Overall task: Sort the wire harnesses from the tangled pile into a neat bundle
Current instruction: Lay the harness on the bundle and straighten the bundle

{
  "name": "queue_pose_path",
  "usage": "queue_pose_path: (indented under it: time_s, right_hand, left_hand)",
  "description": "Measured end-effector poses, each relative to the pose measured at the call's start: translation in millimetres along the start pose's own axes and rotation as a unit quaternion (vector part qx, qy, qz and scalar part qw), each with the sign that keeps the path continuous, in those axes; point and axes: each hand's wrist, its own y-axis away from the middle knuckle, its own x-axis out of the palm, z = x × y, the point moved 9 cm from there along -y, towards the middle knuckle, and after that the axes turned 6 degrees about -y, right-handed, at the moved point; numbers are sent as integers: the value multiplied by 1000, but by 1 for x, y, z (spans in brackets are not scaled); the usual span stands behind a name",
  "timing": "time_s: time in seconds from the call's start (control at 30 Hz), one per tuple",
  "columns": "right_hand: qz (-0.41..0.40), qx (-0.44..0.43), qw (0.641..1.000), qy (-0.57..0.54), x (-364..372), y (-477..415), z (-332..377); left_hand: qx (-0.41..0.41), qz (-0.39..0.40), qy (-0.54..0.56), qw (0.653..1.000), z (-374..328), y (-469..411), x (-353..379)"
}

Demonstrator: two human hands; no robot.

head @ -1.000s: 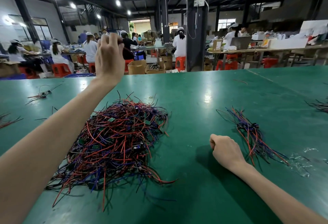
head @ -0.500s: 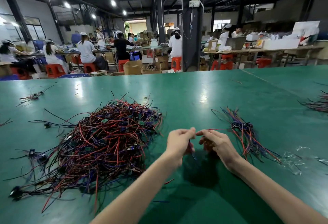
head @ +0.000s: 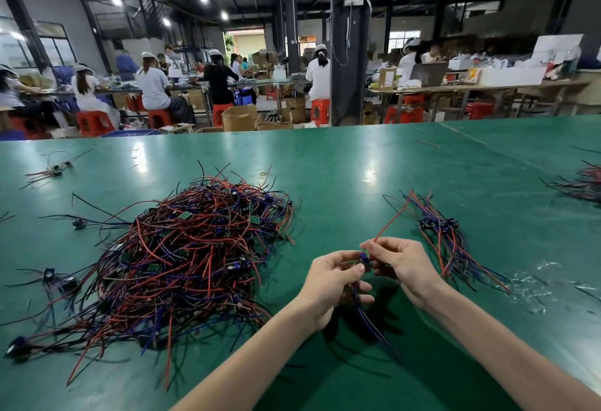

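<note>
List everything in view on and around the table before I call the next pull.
tangled pile: one, red, blue and black, table left of centre
neat bundle: one, red and blue, right of the grips
held harness: one, blue part with red and blue wires, between both grips
loose harnesses: several, dark, table's left side
second heap: one, red and dark, far right edge
clear scraps: few, see-through, right of the bundle
table: one, green, foreground
stools: several, red, behind table
boxes: few, brown, floor behind
workers: several, mostly white tops, back benches
pillar: one, dark, behind centre
left grip: one, pinching the harness's blue part
right grip: one, pinching its red wire
</note>
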Motion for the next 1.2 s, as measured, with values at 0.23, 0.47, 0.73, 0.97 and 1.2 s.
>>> queue_pose_path:
  time_s: [0.23, 0.47, 0.73, 0.97, 1.2]
  right_hand:
    - [-2, -7, 1000, -9, 4, 4, 6]
    - [101, 122, 987, -41, 29, 21, -10]
    - [93, 72, 993, -33, 27, 19, 3]
    - [139, 90, 986, -26, 42, 31, 1]
    - [138, 126, 982, -39, 43, 35, 1]
  left_hand:
    - [-48, 28, 33, 998, 11, -1, 5]
    - [-16, -25, 84, 996, 9, -4, -6]
    - [-20, 42, -47, 998, 1, -5, -6]
    - [54, -32, -51, 997, -13, -9, -25]
    - [100, -34, -74, 992, -23, -5, -26]
